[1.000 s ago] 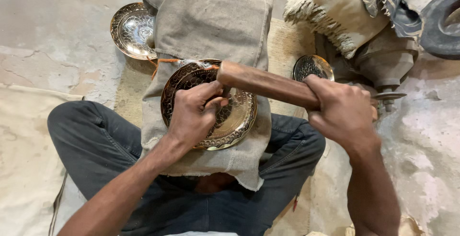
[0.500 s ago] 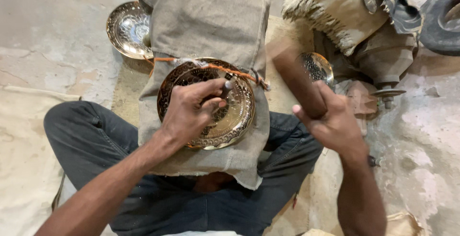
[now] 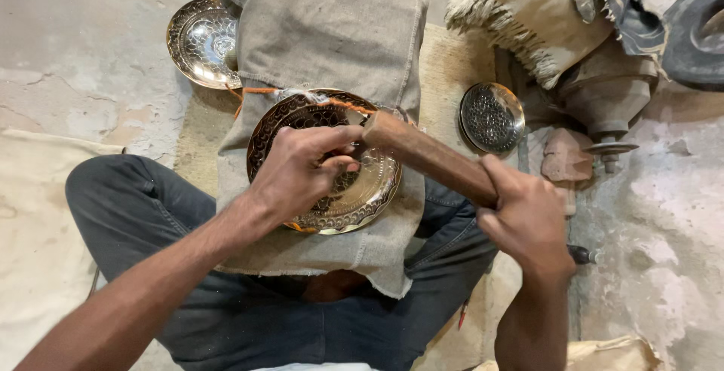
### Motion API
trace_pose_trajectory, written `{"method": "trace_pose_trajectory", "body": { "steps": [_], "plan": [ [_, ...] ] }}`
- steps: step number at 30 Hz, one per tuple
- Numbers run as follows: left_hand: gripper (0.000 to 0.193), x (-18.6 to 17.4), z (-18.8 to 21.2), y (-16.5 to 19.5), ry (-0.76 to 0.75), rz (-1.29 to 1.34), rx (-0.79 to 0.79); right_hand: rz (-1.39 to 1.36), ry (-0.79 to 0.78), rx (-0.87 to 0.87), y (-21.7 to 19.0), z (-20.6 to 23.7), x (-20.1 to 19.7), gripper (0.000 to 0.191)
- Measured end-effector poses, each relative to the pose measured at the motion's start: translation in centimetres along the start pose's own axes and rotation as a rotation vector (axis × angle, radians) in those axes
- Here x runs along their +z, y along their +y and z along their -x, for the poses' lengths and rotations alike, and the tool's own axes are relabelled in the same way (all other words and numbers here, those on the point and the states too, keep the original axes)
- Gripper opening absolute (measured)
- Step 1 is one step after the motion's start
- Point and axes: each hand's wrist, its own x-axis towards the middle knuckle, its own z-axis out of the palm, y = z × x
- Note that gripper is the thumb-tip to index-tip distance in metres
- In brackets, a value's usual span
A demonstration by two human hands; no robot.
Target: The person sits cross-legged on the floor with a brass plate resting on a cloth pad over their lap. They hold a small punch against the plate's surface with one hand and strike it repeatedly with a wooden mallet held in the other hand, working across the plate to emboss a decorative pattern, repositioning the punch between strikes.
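Brass, bright and engraved: this is the round plate I see lying on a grey burlap cloth over my crossed legs, near the cloth's front edge. My left hand rests on the plate's middle, the fingers bent and pinched together on something small that I cannot make out. My right hand is closed tight around the lower end of a wooden mallet; the mallet slopes up to the left, and its head sits just beside the left fingertips, above the plate. Orange thread lies along the plate's far rim. A second brass plate is on the floor at the cloth's far left corner, partly under it. A smaller round dish with dotted pattern lies to the right of the cloth, near a frayed sack.
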Motion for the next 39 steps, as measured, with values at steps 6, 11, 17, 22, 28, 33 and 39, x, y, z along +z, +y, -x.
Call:
{"method": "trace_pose_trajectory", "body": {
  "steps": [6,11,17,22,28,33,39],
  "plan": [
    [0.035,-0.3,-0.2,0.0,-0.007,-0.043,0.121,-0.244,0.014,0.036,-0.2,0.5,0.8,0.037],
    [0.033,-0.6,-0.5,0.3,-0.042,-0.023,0.077,-0.381,0.124,-0.025,0.2,1.1,1.9,0.04],
    [0.035,-1.0,-0.8,0.6,-0.069,-0.022,0.112,-0.545,0.086,0.074,0.9,1.6,3.3,0.046],
    [0.036,-1.2,-0.9,0.3,-0.107,-0.032,0.102,-0.473,0.151,-0.067,0.9,2.0,4.0,0.037],
    [0.036,-1.0,-1.3,-0.6,-0.191,-0.086,0.129,-0.499,0.148,-0.043,1.2,2.9,5.3,0.025],
    [0.041,-0.9,-1.7,-0.6,-0.297,-0.129,0.076,-0.36,0.212,-0.063,1.6,3.7,7.1,0.032],
    [0.036,-1.7,-2.0,0.5,-0.269,-0.054,0.135,-0.436,0.266,-0.095,1.2,4.6,8.4,0.032]
  ]
}}
